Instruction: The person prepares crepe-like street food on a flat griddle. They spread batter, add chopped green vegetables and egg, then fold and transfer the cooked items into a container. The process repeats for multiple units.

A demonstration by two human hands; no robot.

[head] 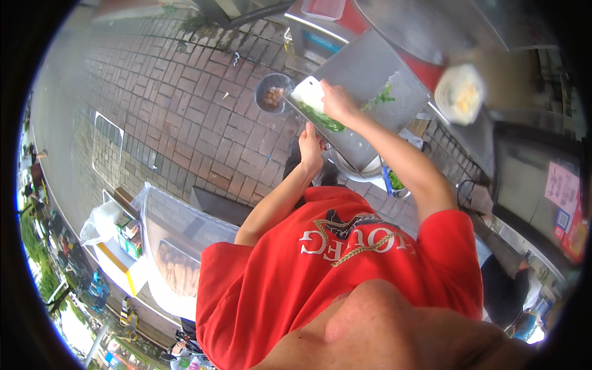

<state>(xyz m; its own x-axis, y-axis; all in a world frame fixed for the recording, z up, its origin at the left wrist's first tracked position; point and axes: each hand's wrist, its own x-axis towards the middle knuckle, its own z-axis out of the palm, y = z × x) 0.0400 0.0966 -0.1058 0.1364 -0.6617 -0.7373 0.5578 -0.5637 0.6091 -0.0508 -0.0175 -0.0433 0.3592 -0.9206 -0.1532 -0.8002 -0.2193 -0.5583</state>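
Observation:
My left hand (311, 147) grips the near-left edge of a rectangular metal tray (367, 53), which is held tilted over a round metal vessel (344, 167). My right hand (339, 102) holds a white plastic scraper (309, 92) flat against the tray, near its left corner. Chopped leafy greens (327, 119) lie bunched along the edge below the scraper, between my two hands. More greens (383, 95) are stuck to the tray's right half beside a pale, wet film.
A lined bucket (257, 98) with brown eggs or eggshells stands on the brick paving (222, 138). A steaming metal cooker (418, 23) is behind the tray. At right is a white container (441, 92) with pale yellow contents. A plastic-covered stand (178, 231) is at left; greens fill a small container (396, 180).

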